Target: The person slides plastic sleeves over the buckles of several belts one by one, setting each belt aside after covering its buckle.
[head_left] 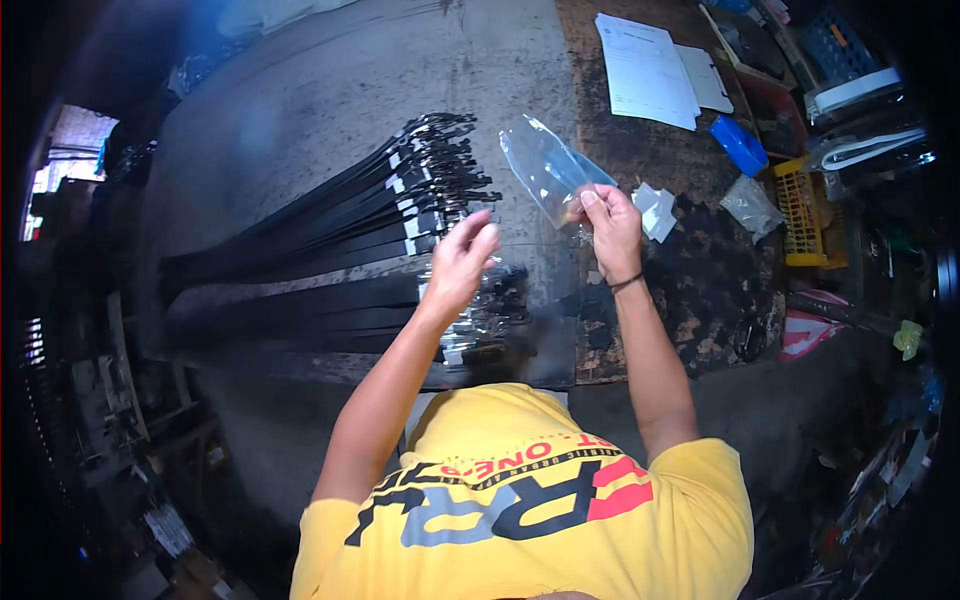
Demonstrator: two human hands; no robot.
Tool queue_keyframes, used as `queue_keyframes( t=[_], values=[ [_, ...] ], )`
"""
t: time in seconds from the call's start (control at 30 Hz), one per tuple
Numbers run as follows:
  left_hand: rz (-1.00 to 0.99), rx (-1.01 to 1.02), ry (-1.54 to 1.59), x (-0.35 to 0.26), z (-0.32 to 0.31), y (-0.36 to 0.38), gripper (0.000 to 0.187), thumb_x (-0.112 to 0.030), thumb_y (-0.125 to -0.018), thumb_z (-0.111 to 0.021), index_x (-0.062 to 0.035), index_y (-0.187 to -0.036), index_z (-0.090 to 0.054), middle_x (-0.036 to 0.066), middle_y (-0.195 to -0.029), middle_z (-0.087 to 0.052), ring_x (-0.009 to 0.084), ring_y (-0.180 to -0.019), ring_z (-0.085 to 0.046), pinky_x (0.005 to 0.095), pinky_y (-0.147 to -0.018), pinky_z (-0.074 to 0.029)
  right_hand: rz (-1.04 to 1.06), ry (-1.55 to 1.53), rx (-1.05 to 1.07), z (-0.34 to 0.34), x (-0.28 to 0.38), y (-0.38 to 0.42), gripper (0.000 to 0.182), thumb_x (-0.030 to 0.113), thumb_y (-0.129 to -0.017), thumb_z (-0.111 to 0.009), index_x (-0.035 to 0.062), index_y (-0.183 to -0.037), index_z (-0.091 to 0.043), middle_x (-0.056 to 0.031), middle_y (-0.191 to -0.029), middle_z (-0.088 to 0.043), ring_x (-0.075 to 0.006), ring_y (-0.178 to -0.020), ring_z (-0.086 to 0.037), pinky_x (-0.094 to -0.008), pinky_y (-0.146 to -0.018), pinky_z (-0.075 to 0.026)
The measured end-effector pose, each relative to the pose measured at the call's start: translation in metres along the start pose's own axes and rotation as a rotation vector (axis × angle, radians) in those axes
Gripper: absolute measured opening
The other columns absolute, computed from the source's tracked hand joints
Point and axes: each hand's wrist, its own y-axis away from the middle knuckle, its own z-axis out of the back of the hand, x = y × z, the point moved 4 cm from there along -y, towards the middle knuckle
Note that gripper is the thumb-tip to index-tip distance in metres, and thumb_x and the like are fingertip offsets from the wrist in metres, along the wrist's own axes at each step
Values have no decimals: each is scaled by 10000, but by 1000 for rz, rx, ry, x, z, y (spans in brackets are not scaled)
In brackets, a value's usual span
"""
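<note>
My right hand (612, 228) pinches the lower end of a clear plastic bag (540, 165) between thumb and fingers. The bag tilts up and left over the table. My left hand (462, 264) hovers by the hardware ends of black straps; its fingers are loosely curled, with a gap between the tips, and I see nothing in it. A fanned bundle of black straps (340, 222) with metal ends and white tags lies beyond this hand. Nearer my body is a second bundle of black straps (300, 312), its ends in shiny clear plastic, partly hidden by my left forearm.
On the right stand a roll of blue tape (738, 146), white papers (648, 70), small white pieces (654, 212) and a clear bag of small items (751, 209). A yellow basket (800, 215) borders the table's right side. The worn grey tabletop (300, 110) stretches behind the straps.
</note>
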Motion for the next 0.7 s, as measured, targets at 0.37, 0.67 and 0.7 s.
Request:
queue_keyframes(
  t=[0.37, 0.67, 0.7],
  values=[
    [145, 178, 287, 8, -28, -31, 379, -318, -875, -635, -42, -1095, -496, 49, -893, -600, 123, -757, -556, 285, -667, -476, 193, 394, -102, -26, 22, 45, 156, 168, -851, -652, 25, -839, -590, -78, -733, -600, -193, -669, -573, -305, -631, -457],
    [149, 107, 181, -5, -21, -35, 464, -421, -811, -691, -50, -1015, -503, 52, -935, -557, 123, -829, -555, 313, -761, -504, 880, 810, 130, -40, 42, 30, 193, 45, -692, -726, 58, -798, -566, -70, -727, -573, -259, -676, -541, -345, -602, -454],
    [157, 155, 155, -5, -23, -38, 434, -397, -793, -719, -64, -978, -511, 34, -894, -555, 116, -823, -559, 308, -759, -508, 881, 818, 171, -41, 41, 29, 200, 42, -682, -728, 59, -799, -566, -66, -729, -573, -255, -681, -542, -342, -600, -454]
  ],
)
